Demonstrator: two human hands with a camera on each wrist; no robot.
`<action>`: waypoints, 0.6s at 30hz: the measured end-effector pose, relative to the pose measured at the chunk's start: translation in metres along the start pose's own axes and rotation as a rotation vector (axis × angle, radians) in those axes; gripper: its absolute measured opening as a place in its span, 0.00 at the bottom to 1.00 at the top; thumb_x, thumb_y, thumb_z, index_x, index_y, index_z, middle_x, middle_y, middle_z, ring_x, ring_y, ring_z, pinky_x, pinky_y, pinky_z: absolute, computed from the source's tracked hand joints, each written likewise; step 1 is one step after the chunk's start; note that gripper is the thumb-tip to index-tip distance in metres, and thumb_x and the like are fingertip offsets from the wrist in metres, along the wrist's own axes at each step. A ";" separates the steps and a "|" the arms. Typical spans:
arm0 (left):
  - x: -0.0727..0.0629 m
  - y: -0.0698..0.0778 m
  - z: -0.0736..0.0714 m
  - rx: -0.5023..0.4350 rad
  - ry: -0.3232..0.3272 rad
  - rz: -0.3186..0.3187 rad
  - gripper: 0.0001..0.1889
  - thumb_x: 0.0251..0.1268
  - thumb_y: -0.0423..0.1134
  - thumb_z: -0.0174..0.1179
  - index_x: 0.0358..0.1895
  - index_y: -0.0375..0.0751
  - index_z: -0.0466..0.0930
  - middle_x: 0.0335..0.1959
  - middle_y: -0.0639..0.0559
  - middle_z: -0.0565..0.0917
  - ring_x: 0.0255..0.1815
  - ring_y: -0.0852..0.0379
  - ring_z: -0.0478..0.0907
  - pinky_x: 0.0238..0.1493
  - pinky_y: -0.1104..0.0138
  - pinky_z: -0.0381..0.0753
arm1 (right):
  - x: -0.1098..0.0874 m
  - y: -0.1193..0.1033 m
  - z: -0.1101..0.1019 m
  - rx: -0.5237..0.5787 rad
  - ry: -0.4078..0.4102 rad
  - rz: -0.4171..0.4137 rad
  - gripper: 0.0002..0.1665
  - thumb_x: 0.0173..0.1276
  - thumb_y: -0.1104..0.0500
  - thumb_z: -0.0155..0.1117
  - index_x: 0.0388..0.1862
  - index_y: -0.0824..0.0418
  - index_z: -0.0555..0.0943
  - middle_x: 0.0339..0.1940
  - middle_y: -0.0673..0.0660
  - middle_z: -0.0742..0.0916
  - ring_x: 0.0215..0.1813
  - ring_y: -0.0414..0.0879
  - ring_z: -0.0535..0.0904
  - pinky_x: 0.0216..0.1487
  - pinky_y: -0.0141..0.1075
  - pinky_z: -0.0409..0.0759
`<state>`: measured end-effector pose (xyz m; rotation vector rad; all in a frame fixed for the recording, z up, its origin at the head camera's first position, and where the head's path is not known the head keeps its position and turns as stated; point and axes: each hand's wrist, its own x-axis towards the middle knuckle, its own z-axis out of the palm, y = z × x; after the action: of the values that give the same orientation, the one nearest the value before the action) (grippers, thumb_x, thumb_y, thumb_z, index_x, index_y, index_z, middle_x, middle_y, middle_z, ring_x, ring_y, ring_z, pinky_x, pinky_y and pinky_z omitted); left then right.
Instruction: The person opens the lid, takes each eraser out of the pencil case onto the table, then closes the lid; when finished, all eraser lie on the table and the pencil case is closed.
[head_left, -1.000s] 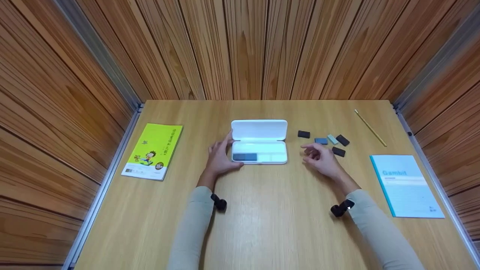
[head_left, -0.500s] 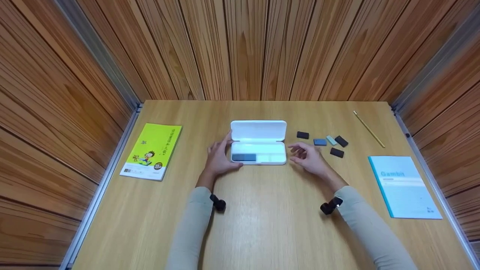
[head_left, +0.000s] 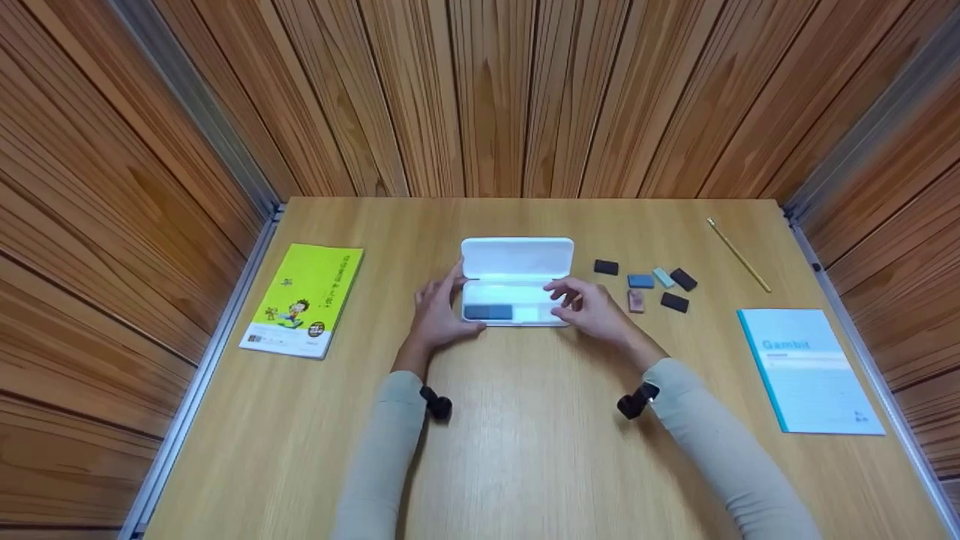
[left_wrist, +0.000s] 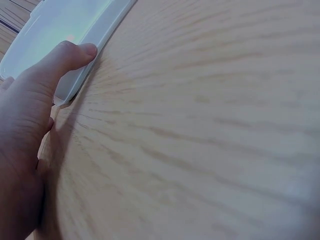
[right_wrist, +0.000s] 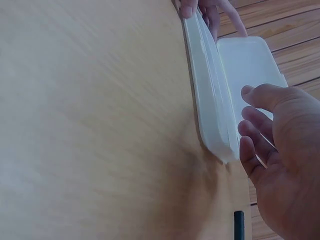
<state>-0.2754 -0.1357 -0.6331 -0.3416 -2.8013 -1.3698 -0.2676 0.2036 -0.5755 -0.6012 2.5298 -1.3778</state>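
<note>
A white pencil case [head_left: 517, 260] lies with its lid raised in the middle of the table. My left hand [head_left: 442, 311] grips its left end, thumb on the front rim [left_wrist: 92, 47]. Dark blue-grey blocks [head_left: 487, 312] sit in the case's front left; a pale patch beside them is hard to make out. Over the case's right end hovers my right hand [head_left: 592, 307], fingers loosely bent. In the right wrist view, thumb and fingers of that hand [right_wrist: 285, 135] stand apart with nothing visible between them.
Right of the case lie a pinkish eraser [head_left: 636, 301], a blue one [head_left: 640, 281], a pale green one [head_left: 664, 277] and several black ones [head_left: 675, 302]. A pencil [head_left: 739, 255] and a pale blue notebook [head_left: 810, 371] lie farther right, a yellow-green book [head_left: 304, 300] at left.
My right hand has moved left from beside the erasers to over the case's right end, uncovering the pinkish eraser. The left hand keeps its grip on the case.
</note>
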 end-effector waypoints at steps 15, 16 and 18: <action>-0.001 0.001 0.001 0.014 0.001 -0.021 0.69 0.52 0.57 0.87 0.95 0.63 0.49 0.81 0.53 0.82 0.82 0.43 0.69 0.89 0.38 0.47 | 0.015 -0.017 0.028 0.005 -0.084 -0.014 0.22 0.82 0.63 0.71 0.72 0.60 0.84 0.62 0.62 0.92 0.60 0.55 0.86 0.60 0.36 0.82; -0.001 0.001 0.001 0.015 0.002 -0.023 0.69 0.53 0.57 0.87 0.95 0.63 0.49 0.81 0.53 0.82 0.82 0.43 0.69 0.89 0.38 0.46 | 0.015 -0.018 0.030 0.009 -0.088 -0.017 0.22 0.82 0.64 0.71 0.72 0.61 0.84 0.62 0.62 0.91 0.60 0.56 0.86 0.60 0.37 0.83; -0.001 0.001 0.001 0.016 0.006 -0.023 0.69 0.53 0.57 0.87 0.95 0.62 0.49 0.81 0.53 0.82 0.83 0.43 0.68 0.90 0.37 0.45 | 0.016 -0.019 0.032 0.022 -0.096 -0.012 0.22 0.82 0.64 0.70 0.72 0.61 0.84 0.63 0.63 0.92 0.60 0.56 0.86 0.61 0.38 0.83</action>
<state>-0.2744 -0.1345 -0.6326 -0.3056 -2.8187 -1.3496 -0.2655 0.1626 -0.5766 -0.6635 2.4369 -1.3457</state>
